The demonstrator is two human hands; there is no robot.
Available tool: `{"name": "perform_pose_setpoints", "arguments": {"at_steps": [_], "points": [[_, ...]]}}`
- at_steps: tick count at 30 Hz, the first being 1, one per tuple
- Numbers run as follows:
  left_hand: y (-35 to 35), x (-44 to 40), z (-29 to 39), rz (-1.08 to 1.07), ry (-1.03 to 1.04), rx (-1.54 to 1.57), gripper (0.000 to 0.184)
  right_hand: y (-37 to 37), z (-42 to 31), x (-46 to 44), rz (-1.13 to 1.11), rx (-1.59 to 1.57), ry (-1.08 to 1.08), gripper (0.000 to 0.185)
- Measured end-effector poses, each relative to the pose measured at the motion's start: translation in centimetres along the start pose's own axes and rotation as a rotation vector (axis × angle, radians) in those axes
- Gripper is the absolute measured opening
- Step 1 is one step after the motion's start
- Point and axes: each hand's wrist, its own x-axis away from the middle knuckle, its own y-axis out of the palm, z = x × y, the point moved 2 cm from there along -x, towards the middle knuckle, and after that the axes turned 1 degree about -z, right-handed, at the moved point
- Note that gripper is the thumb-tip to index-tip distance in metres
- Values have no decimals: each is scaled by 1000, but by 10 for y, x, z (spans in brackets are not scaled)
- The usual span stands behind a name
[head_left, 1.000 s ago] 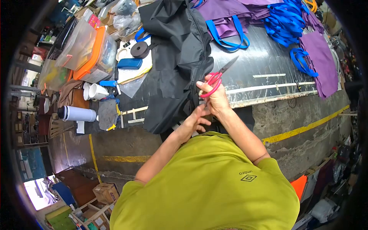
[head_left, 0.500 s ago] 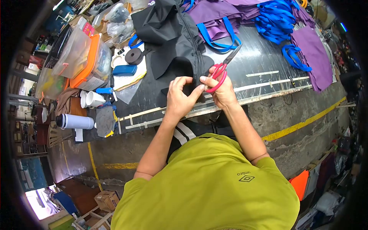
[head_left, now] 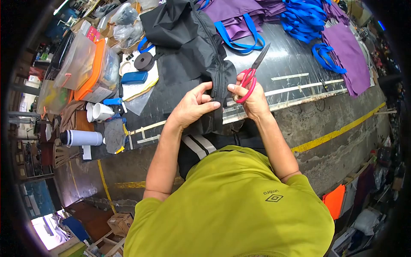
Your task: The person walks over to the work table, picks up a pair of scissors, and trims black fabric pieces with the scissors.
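Note:
My left hand (head_left: 192, 107) is closed on the near end of a black fabric piece (head_left: 175, 51), thumb on top at its zipper edge. A long black zipper (head_left: 217, 64) runs along the fabric's right side, away from me. In my right hand (head_left: 256, 102) are red-handled scissors (head_left: 248, 83), their blades pointing up and to the right, away from the fabric. The blades look closed together. Part of the fabric hangs over the table's near edge, below my left hand.
Purple bags (head_left: 235, 17) with blue straps (head_left: 302, 21) lie at the back and right of the dark table (head_left: 274, 55). On the left stand a clear bin with an orange rim (head_left: 92, 70), a black tape roll (head_left: 144, 61), a blue case (head_left: 134, 77), white cups (head_left: 102, 112) and a bottle (head_left: 83, 137).
My hands have moved apart: the left shifted left and down, drawing the fabric's end toward me over the table edge. The right moved slightly right with the scissors.

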Motion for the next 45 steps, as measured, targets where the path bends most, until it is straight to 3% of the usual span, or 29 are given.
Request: {"name": "perform_pose_setpoints", "arguments": {"at_steps": [4, 7, 11, 12, 15, 16, 17, 19, 21, 22, 25, 26, 27, 29, 31, 33, 34, 36, 39, 40, 41, 44, 45], "points": [[20, -7, 3, 72, 214, 182, 73, -10, 1, 6, 107, 2, 30, 39], [31, -22, -3, 244, 368, 125, 76, -9, -3, 29, 59, 100, -64, 37], [61, -41, 9, 258, 493, 266, 80, -5, -3, 55, 95, 332, -274, 49], [73, -45, 16, 315, 577, 265, 69, -12, -3, 54, 154, 376, -220, 46], [57, -49, 31, 373, 379, -247, 47, -34, -20, 51, 167, 185, -190, 43], [59, -49, 50, 538, 391, -547, 31, -34, -28, 43, 148, 175, -326, 41], [57, -49, 75, 619, 392, -878, 28, -42, -41, 51, 130, 165, -134, 41], [51, -85, 92, 479, 837, -831, 29, -54, -57, 48, 22, 249, -87, 43], [67, -153, 106, -309, 752, -452, 44, -57, -80, 49, -60, 296, -35, 43], [66, -166, 102, -480, 453, -534, 59, -55, -92, 51, -79, 307, -17, 43], [72, -186, 76, -793, 34, -698, 69, -80, -112, 51, -115, 400, -44, 38], [68, -184, 60, -756, -36, -638, 71, -88, -118, 49, -104, 424, -92, 36], [57, -181, 50, -704, 7, -616, 62, -96, -122, 47, -94, 448, -140, 34], [41, -159, 45, -669, 84, -482, 47, -113, -138, 41, -74, 587, -66, 32], [13, -128, 44, -421, 215, -472, 36, -111, -160, 34, -83, 825, 90, 31], [1, -84, 27, -315, 87, -344, 27, -105, -162, 13, -135, 908, 134, 31], [5, -63, 14, -294, 30, -215, 24, -112, -151, -7, -256, 912, 42, 32], [7, -33, -10, -225, -102, -90, 25, -115, -130, -46, -403, 828, 74, 28], [0, -31, -41, -36, -50, -53, 30, -92, -115, -88, -498, 869, 74, 27], [-4, -32, -33, 32, -81, -76, 31, -88, -112, -102, -473, 916, 108, 31], [-20, -41, -35, 0, -19, -145, 18, -100, -93, -125, -450, 858, 73, 34], [-35, -52, -17, -15, 27, -120, 14, -84, -104, -116, -127, 1195, -176, 51], [-33, -50, -1, -11, 16, -130, 15, -74, -112, -100, -100, 1216, -175, 48]]}}
